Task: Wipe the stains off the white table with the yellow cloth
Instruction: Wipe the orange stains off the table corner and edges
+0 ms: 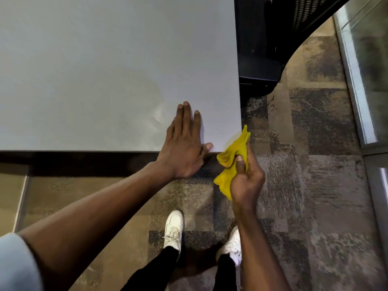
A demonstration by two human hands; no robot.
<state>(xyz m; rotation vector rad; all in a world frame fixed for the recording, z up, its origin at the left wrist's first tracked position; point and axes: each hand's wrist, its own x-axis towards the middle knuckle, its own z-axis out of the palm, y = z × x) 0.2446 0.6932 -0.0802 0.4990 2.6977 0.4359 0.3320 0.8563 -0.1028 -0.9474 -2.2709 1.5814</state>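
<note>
The white table [94, 59] fills the upper left of the head view. A faint pale smear [151, 106] shows on its surface near the front right corner. My left hand [184, 141] lies flat on the table's front edge, fingers spread, holding nothing. My right hand [245, 177] hangs just off the table's front right corner, over the floor, closed around the crumpled yellow cloth [231, 162]. The cloth's top tip reaches up beside the corner.
A black office chair [273, 38] stands against the table's right edge. Patterned carpet [304, 164] covers the floor to the right and below. A glass partition with a metal frame [361, 80] runs along the far right. My white shoes [174, 227] stand under the front edge.
</note>
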